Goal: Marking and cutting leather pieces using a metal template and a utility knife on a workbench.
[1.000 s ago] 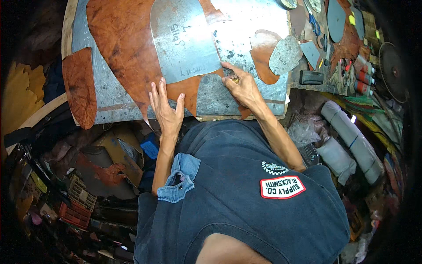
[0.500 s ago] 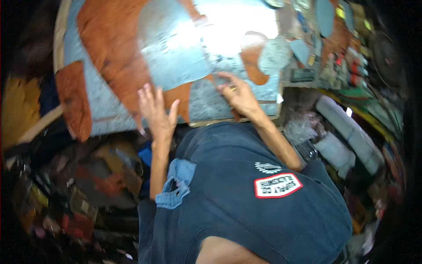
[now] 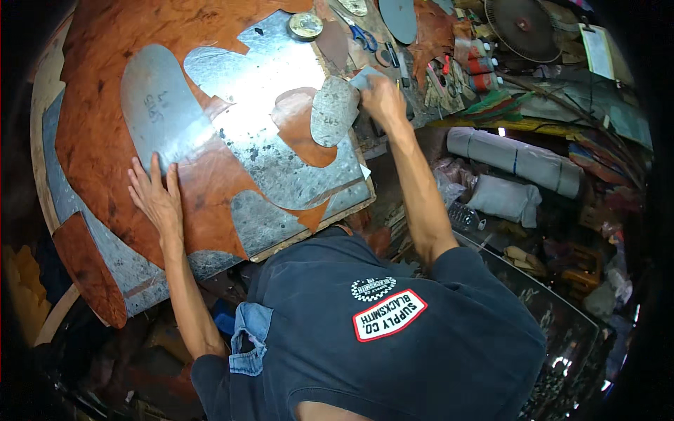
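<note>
My left hand [image 3: 158, 200] lies flat on a large reddish-brown leather hide [image 3: 91, 161], fingers spread. Its fingertips reach the near end of a long, rounded grey template [image 3: 158, 98] resting on the leather. My right hand [image 3: 385, 102] is stretched out to the board's right edge, fingers curled closed beside a small blue-grey flat piece [image 3: 362, 76]; what they grip is hidden. Close by lie an oval pale grey template [image 3: 335, 112] and a smaller brown leather piece [image 3: 309, 146]. Beneath the hide is a shiny, spotted metal-topped board [image 3: 263, 158].
A round tin-like roll [image 3: 305, 26] sits at the board's far side. Blue-handled scissors [image 3: 364, 38], bottles [image 3: 481, 66] and a fan [image 3: 523, 27] occupy the right bench. A narrow leather piece [image 3: 89, 270] overlaps the board's left edge. Wrapped rolls [image 3: 516, 160] lie below right.
My right hand has moved from the hide's near edge out to the right bench. My left hand stays flat on the leather by the template. The whole view has swung to the right.
</note>
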Tool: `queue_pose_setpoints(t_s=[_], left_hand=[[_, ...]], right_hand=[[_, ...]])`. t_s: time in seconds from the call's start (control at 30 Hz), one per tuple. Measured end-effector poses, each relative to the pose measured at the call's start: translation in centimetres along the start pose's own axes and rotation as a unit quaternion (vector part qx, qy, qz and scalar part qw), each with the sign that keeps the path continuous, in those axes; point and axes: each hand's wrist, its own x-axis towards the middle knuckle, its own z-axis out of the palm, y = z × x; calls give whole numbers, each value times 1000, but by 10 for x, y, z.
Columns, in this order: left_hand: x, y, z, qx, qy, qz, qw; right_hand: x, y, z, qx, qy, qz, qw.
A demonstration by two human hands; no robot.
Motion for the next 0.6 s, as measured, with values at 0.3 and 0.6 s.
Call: queue_pose_setpoints(t_s=[0.3,0.6], left_hand=[[-52,15,-11,51,-26,-32,998],[-146,72,-55,-142,-234,128,953]], right_hand=[[48,52,4,-109,-172,-54,978],[59,84,-28,1,-79,37,996]])
